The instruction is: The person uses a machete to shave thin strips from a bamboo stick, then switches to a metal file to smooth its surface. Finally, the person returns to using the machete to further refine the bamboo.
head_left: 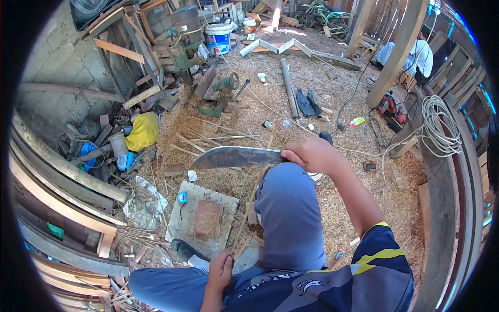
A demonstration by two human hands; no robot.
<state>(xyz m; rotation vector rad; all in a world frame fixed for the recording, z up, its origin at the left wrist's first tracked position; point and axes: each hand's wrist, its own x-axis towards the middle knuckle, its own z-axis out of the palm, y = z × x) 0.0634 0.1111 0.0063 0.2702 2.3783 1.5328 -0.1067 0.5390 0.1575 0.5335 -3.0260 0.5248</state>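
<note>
A machete point(236, 157) with a broad, dark, curved blade is gripped in my right hand point(312, 154), its tip pointing left and the blade lying across the view just past my raised knee. My left hand point(221, 270), low near my lap, is closed around a thin wooden strip point(248, 216). From that fist the strip slants up and away, overlapping the blade in this view. Left of my knee, a grey board point(182, 231) lies on the ground with a reddish-brown block point(208, 219) on it. A blue tape measure point(182, 197) rests near its upper left corner.
Shavings cover the ground, with several loose strips point(208, 140) ahead. Beyond stands a green metal machine point(221, 93). Stacked timber point(62, 177) lines the left, and a coiled cable point(441, 125) hangs at right. A person in white point(422, 57) crouches behind a post point(397, 54).
</note>
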